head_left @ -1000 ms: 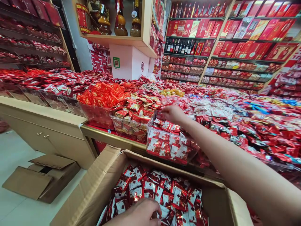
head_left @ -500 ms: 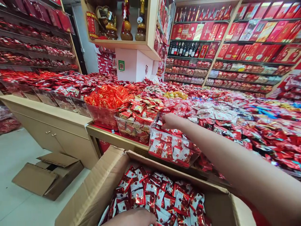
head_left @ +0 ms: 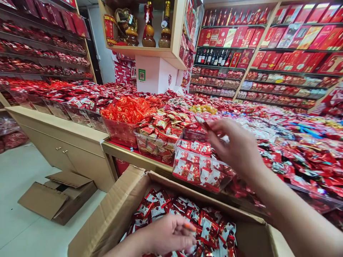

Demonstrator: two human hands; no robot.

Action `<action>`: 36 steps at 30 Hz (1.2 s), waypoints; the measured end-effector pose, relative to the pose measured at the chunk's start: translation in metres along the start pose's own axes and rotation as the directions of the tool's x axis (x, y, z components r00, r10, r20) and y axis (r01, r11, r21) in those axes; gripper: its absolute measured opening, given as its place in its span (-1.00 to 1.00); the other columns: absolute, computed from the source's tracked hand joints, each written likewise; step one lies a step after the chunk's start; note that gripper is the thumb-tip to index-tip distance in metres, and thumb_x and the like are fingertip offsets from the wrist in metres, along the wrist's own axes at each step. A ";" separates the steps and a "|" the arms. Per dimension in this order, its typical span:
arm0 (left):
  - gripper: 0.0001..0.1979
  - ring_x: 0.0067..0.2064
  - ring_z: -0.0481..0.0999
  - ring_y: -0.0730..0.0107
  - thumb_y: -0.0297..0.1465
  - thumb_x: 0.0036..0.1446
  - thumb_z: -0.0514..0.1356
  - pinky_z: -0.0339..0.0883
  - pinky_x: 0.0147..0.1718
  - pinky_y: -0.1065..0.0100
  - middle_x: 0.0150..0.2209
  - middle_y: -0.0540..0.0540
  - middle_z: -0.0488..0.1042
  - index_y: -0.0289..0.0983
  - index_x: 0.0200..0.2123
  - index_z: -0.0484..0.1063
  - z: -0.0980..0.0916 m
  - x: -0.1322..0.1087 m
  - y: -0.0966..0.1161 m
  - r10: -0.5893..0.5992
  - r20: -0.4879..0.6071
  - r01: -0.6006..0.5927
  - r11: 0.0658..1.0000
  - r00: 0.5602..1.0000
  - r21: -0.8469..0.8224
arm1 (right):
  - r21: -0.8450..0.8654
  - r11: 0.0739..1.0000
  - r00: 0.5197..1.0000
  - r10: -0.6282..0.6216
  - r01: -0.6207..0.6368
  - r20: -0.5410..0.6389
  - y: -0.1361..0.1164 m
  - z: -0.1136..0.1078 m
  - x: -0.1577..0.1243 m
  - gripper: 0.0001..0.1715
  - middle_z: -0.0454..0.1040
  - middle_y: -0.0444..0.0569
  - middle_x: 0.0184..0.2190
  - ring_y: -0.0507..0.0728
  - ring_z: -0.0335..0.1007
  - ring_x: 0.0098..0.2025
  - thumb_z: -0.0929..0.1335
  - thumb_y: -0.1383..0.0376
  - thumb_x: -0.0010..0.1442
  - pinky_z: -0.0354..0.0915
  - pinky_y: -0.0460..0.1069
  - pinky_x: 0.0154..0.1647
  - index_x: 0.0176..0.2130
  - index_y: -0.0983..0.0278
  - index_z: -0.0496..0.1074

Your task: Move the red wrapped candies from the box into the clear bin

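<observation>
My right hand (head_left: pixel 235 142) is raised over the clear plastic bin (head_left: pixel 200 167), its fingers pinching the edge of a small white and dark red candy packet (head_left: pixel 201 120). Red and white wrapped candies (head_left: pixel 197 147) lie in that bin. My left hand (head_left: pixel 171 232) is low over the open cardboard box (head_left: pixel 118 203), fingers curled. A small orange thing (head_left: pixel 189 226) shows at its fingertips; its kind is unclear. Beneath that hand, many red and white candy packets (head_left: pixel 210 228) fill the box.
A bin of gold and red packets (head_left: pixel 158 142) and a bin of orange-red packets (head_left: pixel 123 128) stand left of the clear bin. Heaped candies (head_left: pixel 294 142) cover the counter to the right. An open carton (head_left: pixel 56 196) lies on the floor by the cabinet (head_left: pixel 61 139).
My right hand has lifted out of the clear bin and moved right, a packet now showing in its fingers. My left hand has risen from the candies in the box.
</observation>
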State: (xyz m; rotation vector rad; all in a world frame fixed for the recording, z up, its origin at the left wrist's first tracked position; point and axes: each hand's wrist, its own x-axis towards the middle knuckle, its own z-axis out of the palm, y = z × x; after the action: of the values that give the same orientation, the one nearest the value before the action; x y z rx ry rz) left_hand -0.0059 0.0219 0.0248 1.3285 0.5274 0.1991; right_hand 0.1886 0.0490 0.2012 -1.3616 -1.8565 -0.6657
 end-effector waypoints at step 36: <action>-0.85 -0.53 0.23 0.59 -0.35 -0.15 0.25 0.12 -0.48 0.49 -0.58 0.06 0.32 -0.32 -0.56 0.38 0.029 0.002 0.036 0.016 -0.512 -0.267 0.868 0.859 -0.420 | 0.609 0.443 0.752 0.438 -0.658 0.492 -0.078 0.019 -0.182 -0.75 0.31 -0.06 -0.52 0.06 0.20 -0.46 0.17 0.28 0.15 0.14 -0.08 -0.43 -0.46 0.28 0.34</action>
State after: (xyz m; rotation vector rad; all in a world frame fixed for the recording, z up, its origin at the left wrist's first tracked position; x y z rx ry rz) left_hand 0.0156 0.0061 0.0628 0.8151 0.7506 0.7690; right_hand 0.1411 -0.0652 0.0456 -1.3533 -1.4134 0.6508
